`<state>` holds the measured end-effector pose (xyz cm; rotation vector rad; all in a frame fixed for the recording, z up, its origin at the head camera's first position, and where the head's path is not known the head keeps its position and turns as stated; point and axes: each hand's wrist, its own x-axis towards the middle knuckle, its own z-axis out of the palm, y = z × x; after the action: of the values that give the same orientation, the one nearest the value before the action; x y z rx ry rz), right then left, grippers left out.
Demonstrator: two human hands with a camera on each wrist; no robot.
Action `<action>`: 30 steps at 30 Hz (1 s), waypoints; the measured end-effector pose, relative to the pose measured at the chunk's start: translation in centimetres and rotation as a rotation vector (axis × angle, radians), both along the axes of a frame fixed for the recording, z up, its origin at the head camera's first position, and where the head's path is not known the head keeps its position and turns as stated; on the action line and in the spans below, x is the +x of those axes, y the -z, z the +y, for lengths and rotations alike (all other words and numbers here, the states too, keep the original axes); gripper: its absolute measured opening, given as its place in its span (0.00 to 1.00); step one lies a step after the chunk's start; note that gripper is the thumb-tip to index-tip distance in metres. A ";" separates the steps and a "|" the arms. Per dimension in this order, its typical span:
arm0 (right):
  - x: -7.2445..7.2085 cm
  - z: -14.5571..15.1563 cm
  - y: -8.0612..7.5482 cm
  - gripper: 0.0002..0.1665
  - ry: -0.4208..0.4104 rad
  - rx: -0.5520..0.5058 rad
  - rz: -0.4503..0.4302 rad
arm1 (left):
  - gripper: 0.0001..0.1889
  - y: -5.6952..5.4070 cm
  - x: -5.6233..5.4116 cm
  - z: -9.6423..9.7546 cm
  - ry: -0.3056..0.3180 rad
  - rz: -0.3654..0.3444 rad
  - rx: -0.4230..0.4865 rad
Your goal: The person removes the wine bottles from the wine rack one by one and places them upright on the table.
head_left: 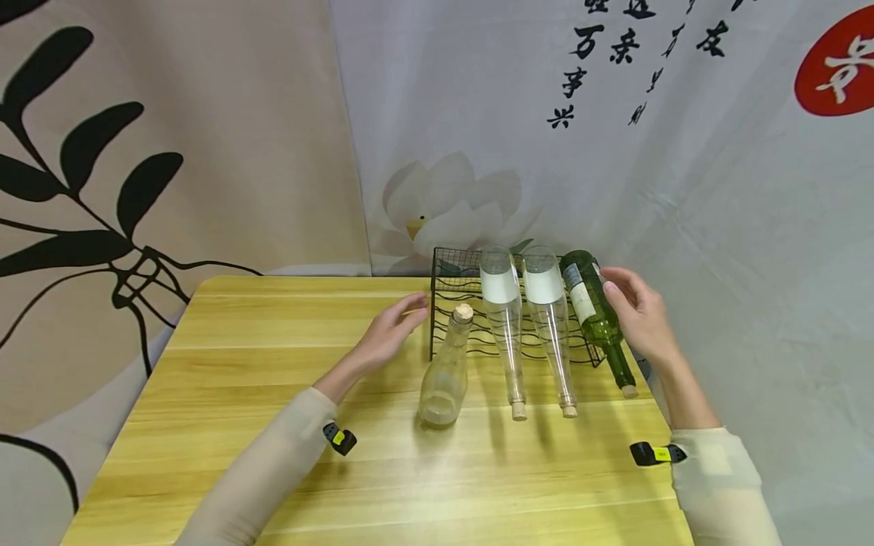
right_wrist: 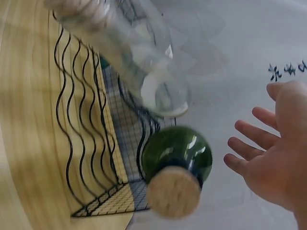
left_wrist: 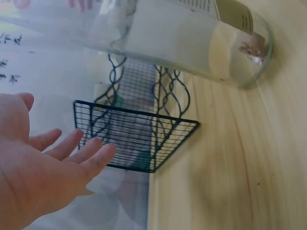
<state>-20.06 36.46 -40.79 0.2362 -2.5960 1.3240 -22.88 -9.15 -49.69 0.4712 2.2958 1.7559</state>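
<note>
A black wire rack [head_left: 459, 263] stands near the table's back edge, with two clear bottles [head_left: 502, 307] [head_left: 546, 303] lying across its top, corked necks toward me. At its right end lies a green bottle [head_left: 595, 303], tilted, its cork [right_wrist: 173, 192] facing the right wrist camera. My right hand [head_left: 639, 315] is just beside this bottle, fingers extended and holding nothing. On the other side, my left hand [head_left: 391, 331] hovers by the rack's mesh end [left_wrist: 136, 139], palm turned toward it, fingers spread and loose. A corked clear bottle [head_left: 444, 383] stands upright on the table before the rack.
The wooden table [head_left: 273, 425] reaches out to the left and front of the rack. A printed curtain [head_left: 259, 136] hangs right behind its back edge, and more pale cloth [head_left: 778, 288] hangs along the right side.
</note>
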 end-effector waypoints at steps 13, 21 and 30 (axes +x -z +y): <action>0.2 4.0 2.5 0.34 0.096 0.057 -0.054 | 0.31 -2.7 2.9 -0.1 0.050 0.108 0.056; 0.8 5.6 4.4 0.37 0.141 0.094 -0.142 | 0.30 -4.4 4.5 0.0 0.079 0.164 0.097; 1.1 6.6 6.7 0.39 0.131 0.010 -0.213 | 0.28 -5.9 5.8 0.5 0.118 0.214 0.132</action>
<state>-18.95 43.03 -47.48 -0.0778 -2.7368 1.3562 -17.03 -8.64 -43.79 0.8391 2.2414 1.8872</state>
